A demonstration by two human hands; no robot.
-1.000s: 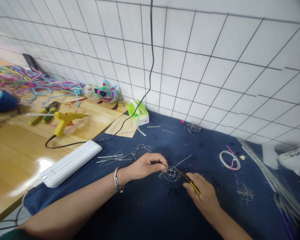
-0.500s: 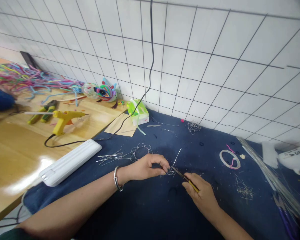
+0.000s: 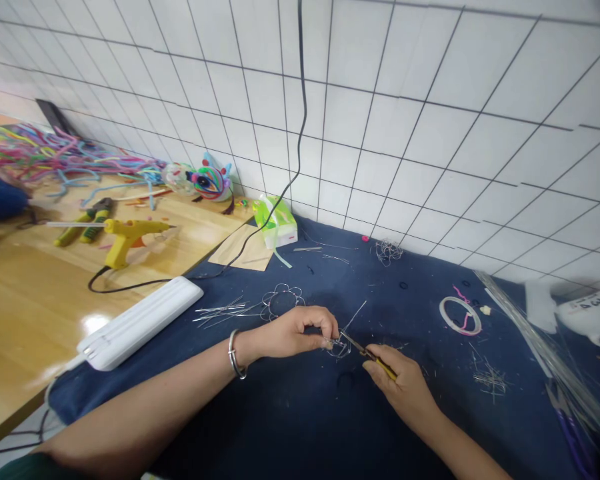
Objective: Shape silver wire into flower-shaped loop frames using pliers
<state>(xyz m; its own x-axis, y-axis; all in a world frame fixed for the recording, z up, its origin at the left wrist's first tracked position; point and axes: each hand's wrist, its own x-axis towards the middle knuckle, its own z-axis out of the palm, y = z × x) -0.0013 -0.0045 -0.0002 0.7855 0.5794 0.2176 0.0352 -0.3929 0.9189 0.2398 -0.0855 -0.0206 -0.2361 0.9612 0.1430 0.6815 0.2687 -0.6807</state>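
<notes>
Between thumb and fingers, my left hand [image 3: 307,330] pinches a small piece of looped silver wirework [image 3: 339,349]. One straight wire end [image 3: 356,315] sticks up and to the right from it. My right hand [image 3: 400,380] is wrapped round the yellow handles of slim pliers [image 3: 375,360], whose jaw tips reach the wirework beside my left fingertips. Whether the jaws are closed on a wire is too small to tell. Behind my left wrist, a flower-shaped wire ring [image 3: 282,301] lies by several loose straight wires [image 3: 225,311].
A white power strip [image 3: 140,323] lies at left, with a yellow glue gun [image 3: 130,240] and cutters [image 3: 87,220] beyond. A tissue pack [image 3: 277,223] stands at the wall. Tape [image 3: 460,316], wire offcuts [image 3: 490,381], a long wire bundle [image 3: 555,353] and purple-handled pliers [image 3: 570,430] are at right.
The wirework has turned slightly in my left fingers, and its straight wire end now leans further right. The pliers' tips stay close to it; both hands have barely shifted.
</notes>
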